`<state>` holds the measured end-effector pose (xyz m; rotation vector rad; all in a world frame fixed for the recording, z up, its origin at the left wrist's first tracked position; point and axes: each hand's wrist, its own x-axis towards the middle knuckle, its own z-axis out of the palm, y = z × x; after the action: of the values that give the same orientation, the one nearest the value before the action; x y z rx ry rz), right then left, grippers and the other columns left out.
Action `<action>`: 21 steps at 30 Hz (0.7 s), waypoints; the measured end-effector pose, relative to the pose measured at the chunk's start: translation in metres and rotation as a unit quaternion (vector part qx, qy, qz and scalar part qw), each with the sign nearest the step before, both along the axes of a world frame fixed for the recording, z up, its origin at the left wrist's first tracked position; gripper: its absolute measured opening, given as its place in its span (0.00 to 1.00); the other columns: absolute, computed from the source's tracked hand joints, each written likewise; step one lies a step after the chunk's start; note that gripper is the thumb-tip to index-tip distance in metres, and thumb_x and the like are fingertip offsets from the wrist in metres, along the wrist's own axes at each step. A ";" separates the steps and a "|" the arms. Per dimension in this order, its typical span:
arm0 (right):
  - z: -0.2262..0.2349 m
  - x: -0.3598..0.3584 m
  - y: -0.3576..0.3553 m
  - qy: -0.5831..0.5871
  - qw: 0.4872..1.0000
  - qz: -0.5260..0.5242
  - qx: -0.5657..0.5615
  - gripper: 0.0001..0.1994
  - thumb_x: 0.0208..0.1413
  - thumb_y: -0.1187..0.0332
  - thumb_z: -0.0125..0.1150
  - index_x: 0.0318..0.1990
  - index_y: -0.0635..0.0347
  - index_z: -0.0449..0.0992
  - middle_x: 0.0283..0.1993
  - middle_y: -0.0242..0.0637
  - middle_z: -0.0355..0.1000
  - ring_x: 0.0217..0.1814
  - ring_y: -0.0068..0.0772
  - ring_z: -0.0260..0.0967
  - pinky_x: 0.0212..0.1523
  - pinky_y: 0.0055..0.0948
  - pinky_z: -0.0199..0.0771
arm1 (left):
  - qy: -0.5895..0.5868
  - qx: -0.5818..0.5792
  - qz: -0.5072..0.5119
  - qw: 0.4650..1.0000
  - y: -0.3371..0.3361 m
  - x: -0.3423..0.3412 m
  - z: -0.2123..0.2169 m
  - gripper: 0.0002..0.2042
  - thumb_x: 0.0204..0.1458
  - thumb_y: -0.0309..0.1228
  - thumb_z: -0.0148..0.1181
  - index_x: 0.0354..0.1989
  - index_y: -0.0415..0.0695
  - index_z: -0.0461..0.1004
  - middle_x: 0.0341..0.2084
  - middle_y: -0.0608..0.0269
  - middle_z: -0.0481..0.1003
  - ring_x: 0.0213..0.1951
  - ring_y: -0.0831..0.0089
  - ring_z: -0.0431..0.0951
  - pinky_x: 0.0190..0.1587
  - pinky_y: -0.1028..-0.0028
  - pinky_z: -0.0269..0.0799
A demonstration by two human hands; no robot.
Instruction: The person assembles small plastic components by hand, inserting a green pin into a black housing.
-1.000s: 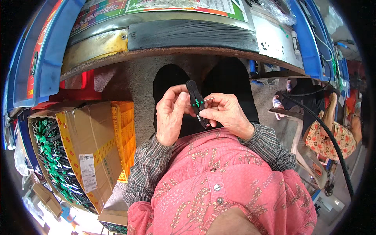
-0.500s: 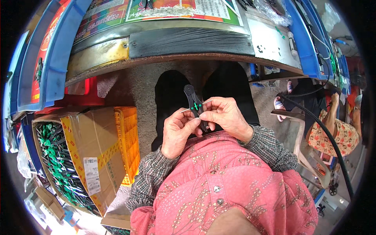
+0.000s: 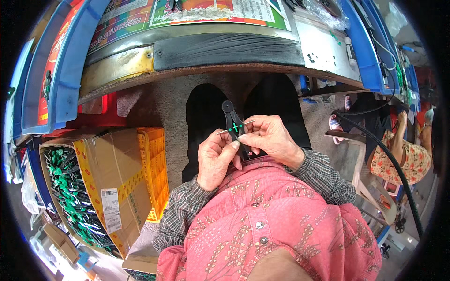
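Observation:
A black drawing compass (image 3: pixel 228 109) with small green parts and a thin metal rod across its legs is held over my lap, its round head pointing away from me. My left hand (image 3: pixel 214 160) is closed on the left side of the compass, thumb and fingers pinching near the legs. From the right, my right hand (image 3: pixel 273 141) pinches it too, with the thumb against the leg and the rod's right end by the index finger. My fingers partly cover the lower legs.
The workbench edge (image 3: pixel 229 50) crosses ahead of my knees, with blue bins (image 3: pixel 70 70) at its left and right. A cardboard box (image 3: pixel 117 173) packed with black-and-green pieces stands at left, beside an orange crate (image 3: pixel 153 173). Another person's arm (image 3: pixel 400 129) and a chair (image 3: pixel 358 178) are at right.
My left hand has shifted slightly to the right and its fingers have drawn back a little from the lower legs. The compass stays in nearly the same place, and my right hand keeps its pinch.

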<state>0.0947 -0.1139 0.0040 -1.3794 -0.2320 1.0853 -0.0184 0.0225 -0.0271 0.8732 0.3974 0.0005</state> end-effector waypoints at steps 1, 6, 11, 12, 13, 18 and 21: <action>0.001 0.000 0.000 0.000 1.000 0.000 0.000 0.07 0.55 0.76 0.60 0.41 0.69 0.75 0.30 0.31 0.72 0.23 0.12 0.62 0.23 0.13 0.63 | 0.000 -0.002 0.002 1.000 0.000 0.000 0.001 0.01 0.56 0.20 0.52 0.35 0.36 0.68 0.24 0.64 0.71 0.18 0.80 0.72 0.21 0.80 0.70; 0.003 0.002 0.000 -0.003 1.000 0.002 -0.003 0.07 0.54 0.76 0.61 0.40 0.69 0.75 0.28 0.29 0.70 0.23 0.11 0.62 0.22 0.13 0.62 | 0.003 0.009 -0.004 1.000 0.003 -0.002 0.000 0.04 0.56 0.23 0.53 0.36 0.36 0.67 0.22 0.61 0.72 0.15 0.78 0.70 0.19 0.78 0.70; 0.007 0.003 -0.001 -0.016 1.000 0.008 -0.014 0.06 0.53 0.76 0.61 0.38 0.69 0.74 0.27 0.27 0.69 0.22 0.11 0.61 0.21 0.14 0.61 | 0.016 0.011 -0.012 1.000 0.006 -0.003 0.005 0.02 0.56 0.21 0.52 0.36 0.36 0.67 0.20 0.63 0.70 0.14 0.79 0.68 0.19 0.77 0.70; 0.008 0.003 -0.002 -0.017 1.000 0.011 -0.017 0.06 0.53 0.76 0.61 0.38 0.68 0.74 0.27 0.27 0.68 0.22 0.11 0.61 0.21 0.14 0.61 | 0.016 0.011 -0.012 1.000 0.007 -0.003 0.005 0.02 0.56 0.21 0.52 0.36 0.36 0.67 0.20 0.63 0.70 0.14 0.79 0.68 0.19 0.77 0.70; 0.008 0.003 -0.001 -0.017 1.000 0.011 -0.017 0.06 0.53 0.76 0.61 0.38 0.68 0.74 0.27 0.27 0.68 0.22 0.11 0.61 0.21 0.14 0.61 | 0.013 0.013 -0.014 1.000 0.008 -0.003 0.006 0.02 0.56 0.20 0.51 0.35 0.36 0.67 0.20 0.63 0.70 0.14 0.80 0.68 0.19 0.77 0.70; 0.010 0.004 -0.002 -0.017 1.000 0.010 -0.011 0.06 0.53 0.76 0.61 0.37 0.68 0.74 0.26 0.27 0.68 0.22 0.11 0.61 0.21 0.13 0.61 | 0.021 0.027 -0.021 0.999 0.012 -0.003 0.011 0.02 0.55 0.19 0.50 0.35 0.36 0.67 0.21 0.62 0.70 0.14 0.80 0.67 0.19 0.77 0.70; 0.014 0.004 -0.001 -0.013 1.000 0.001 -0.026 0.06 0.53 0.76 0.61 0.37 0.68 0.75 0.26 0.27 0.69 0.22 0.11 0.61 0.21 0.13 0.61 | 0.026 0.029 -0.017 0.999 0.014 -0.003 0.012 0.02 0.54 0.18 0.50 0.34 0.36 0.67 0.20 0.62 0.70 0.14 0.79 0.67 0.19 0.77 0.70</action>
<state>0.0990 -0.1145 0.0184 -1.4399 -0.2257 1.0814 -0.0213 0.0366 -0.0149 0.9376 0.4323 -0.0419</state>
